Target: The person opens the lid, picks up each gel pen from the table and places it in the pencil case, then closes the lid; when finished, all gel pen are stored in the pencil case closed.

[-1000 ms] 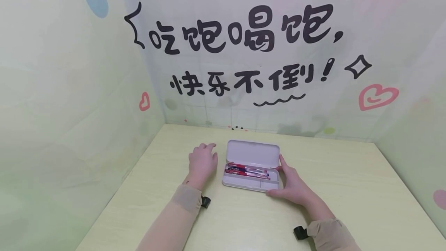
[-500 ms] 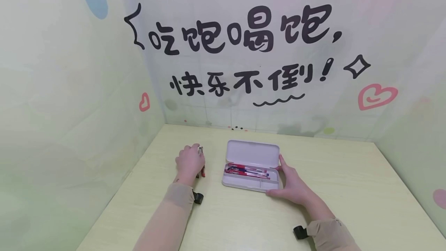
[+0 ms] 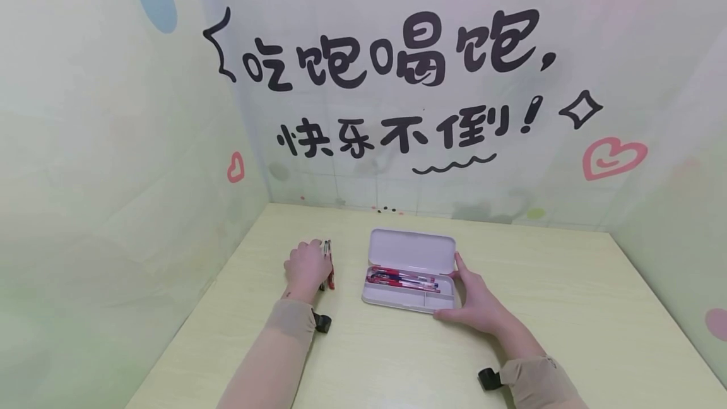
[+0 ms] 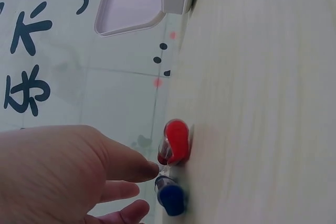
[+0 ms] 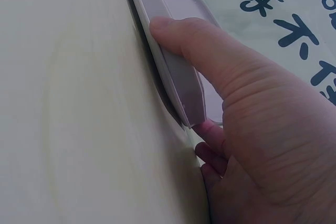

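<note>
On the table, an open pale pencil case point(image 3: 394, 300) holds several red and blue pens point(image 3: 400, 278) in its back compartment. My right hand point(image 3: 483, 305) grips its right end, thumb point(image 5: 184, 32) on the front wall and fingertips point(image 5: 212, 135) at the rear corner. Left of the case, my left hand point(image 3: 307, 270) is over more pens, with a red one point(image 3: 332, 273) showing beside it. Close up in the left wrist view, a red-ended pen point(image 4: 177, 141) and a blue-ended pen point(image 4: 171, 199) lie by the thumb tip point(image 4: 147, 171); the fingers are loosely bent and partly hidden.
The light wooden table point(image 3: 539, 320) meets a printed fabric backdrop point(image 3: 341, 182) at its back edge, and another fabric wall point(image 3: 113, 207) stands at the left. The case's raised lid point(image 3: 412, 251) stands behind its tray.
My left hand has moved left from beside the case to the loose pens, and sits slightly lower than half a second ago. My right hand and the case have stayed put.
</note>
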Demonstrator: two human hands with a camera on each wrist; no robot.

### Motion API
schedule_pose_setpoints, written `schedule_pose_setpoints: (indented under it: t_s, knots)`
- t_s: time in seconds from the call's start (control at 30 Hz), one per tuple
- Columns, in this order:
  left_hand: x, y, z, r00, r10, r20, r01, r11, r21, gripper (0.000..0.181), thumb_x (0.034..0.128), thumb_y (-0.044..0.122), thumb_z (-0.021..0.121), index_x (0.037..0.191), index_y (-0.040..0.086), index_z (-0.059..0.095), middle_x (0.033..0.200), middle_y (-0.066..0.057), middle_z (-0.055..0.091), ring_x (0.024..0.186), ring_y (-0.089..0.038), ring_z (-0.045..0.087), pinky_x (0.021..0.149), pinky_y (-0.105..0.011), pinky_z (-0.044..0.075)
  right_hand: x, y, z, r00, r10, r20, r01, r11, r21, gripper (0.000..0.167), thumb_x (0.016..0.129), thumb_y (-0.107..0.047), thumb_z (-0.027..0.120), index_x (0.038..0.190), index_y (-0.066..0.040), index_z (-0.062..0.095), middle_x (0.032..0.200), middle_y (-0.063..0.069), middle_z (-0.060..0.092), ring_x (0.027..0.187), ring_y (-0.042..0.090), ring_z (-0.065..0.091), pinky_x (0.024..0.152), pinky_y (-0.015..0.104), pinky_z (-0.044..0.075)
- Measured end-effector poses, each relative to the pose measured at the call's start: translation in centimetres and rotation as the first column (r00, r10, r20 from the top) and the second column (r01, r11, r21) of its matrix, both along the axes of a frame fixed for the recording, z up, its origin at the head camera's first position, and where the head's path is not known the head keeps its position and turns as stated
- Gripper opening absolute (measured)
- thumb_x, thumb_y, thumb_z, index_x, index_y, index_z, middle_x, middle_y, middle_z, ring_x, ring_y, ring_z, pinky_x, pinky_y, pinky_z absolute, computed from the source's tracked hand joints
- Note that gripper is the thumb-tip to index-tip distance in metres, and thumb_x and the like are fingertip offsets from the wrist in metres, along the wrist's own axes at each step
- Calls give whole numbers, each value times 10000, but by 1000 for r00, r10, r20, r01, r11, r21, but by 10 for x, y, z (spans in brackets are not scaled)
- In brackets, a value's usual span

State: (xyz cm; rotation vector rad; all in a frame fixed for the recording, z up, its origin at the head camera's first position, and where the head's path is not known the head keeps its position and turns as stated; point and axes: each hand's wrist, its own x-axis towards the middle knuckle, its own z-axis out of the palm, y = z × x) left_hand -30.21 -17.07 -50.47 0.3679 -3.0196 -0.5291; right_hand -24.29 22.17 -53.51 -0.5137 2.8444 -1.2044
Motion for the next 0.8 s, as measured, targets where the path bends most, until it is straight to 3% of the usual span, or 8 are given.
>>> schedule_pose_setpoints:
  t_s: [0.2,0.37,0.5,0.8]
  knots:
    - [0,-1,-2,1000,5,27,-5,1000,2,534,1039,311,675,1526,98,616,1374,-237,692,1200,-469,668,1012,-675,547,0,0,0,1000,-3,3,3,1000,6,1516,731,-461,1023,1736,49,8,1501,230,598,1537,520,413,1322,757,191]
    - [0,-1,-2,999,2,47,-3,1000,16,244,1031,239,646,1214,91,711,1063,-151,753,915,-356,692,865,-568,571,0,0,-1,1000,-2,-2,2,1000,6,1511,733,-458,1022,1735,54,13,1489,220,608,1527,513,422,1319,759,199]
    - [-1,-3,-3,999,-11,43,9,999,54,119,1049,208,622,999,123,688,956,-110,737,818,-293,656,755,-480,575,0,0,-1,1000,4,-5,-4,1000,3,1514,732,-455,1026,1733,59,13,1498,219,607,1532,512,421,1315,764,200]
    - [-2,-2,-2,999,-20,35,17,997,71,127,1038,192,625,944,129,680,948,-115,735,803,-288,644,726,-458,568,-1,0,1,1000,8,0,-8,1000,-10,1510,737,-450,1027,1732,63,13,1497,220,602,1533,497,425,1322,757,197]
